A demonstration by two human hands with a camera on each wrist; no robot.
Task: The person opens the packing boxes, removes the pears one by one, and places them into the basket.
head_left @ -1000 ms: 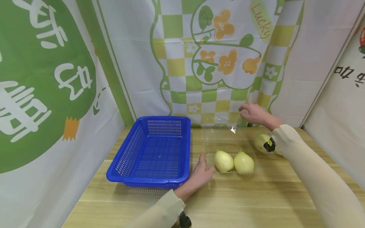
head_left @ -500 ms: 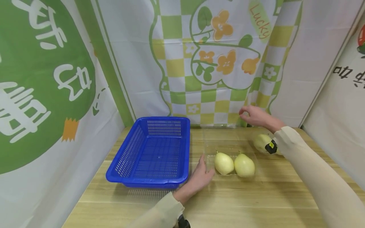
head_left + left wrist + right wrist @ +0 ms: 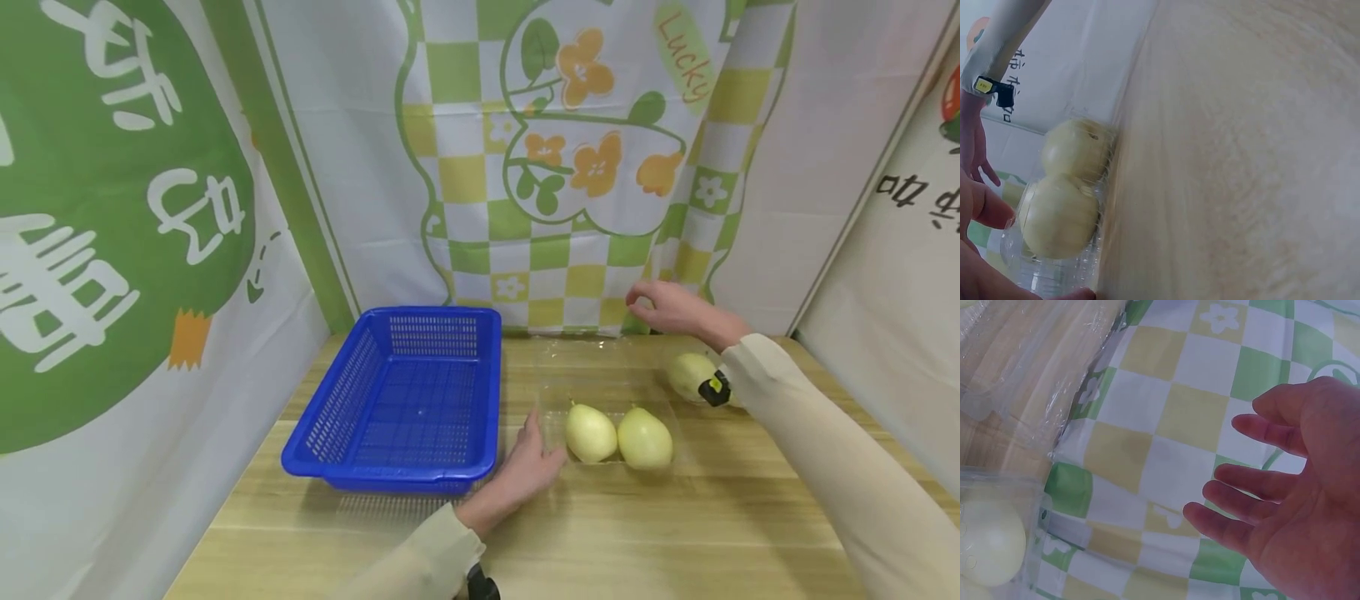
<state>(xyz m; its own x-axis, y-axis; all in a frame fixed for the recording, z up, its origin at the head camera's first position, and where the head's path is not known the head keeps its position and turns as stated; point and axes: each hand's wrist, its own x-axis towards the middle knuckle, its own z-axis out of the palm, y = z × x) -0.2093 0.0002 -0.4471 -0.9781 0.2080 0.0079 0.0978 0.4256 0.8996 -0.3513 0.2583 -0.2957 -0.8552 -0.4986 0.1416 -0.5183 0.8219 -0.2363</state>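
Observation:
A clear plastic clamshell box (image 3: 555, 417) lies on the table with its lid (image 3: 581, 360) folded back toward the curtain. Two pale yellow pears sit side by side in its near half, a left pear (image 3: 590, 433) and a right pear (image 3: 645, 439). My left hand (image 3: 521, 467) rests against the box's left side with fingers spread; in the left wrist view its thumb (image 3: 991, 209) touches the plastic beside a pear (image 3: 1060, 215). Behind the lid's right corner my right hand (image 3: 678, 310) hovers near the curtain, holding nothing. Its fingers are loosely bent and apart in the right wrist view.
A blue plastic basket (image 3: 390, 400) with slotted walls stands left of the box, close to my left forearm. Another clear container with pears (image 3: 692, 375) lies partly behind my right sleeve. A checked curtain (image 3: 510, 250) hangs along the table's back edge.
The clear lid has dropped back from a raised position to lie low near the curtain. The box with the pears has shifted slightly toward me. Both hands have barely moved.

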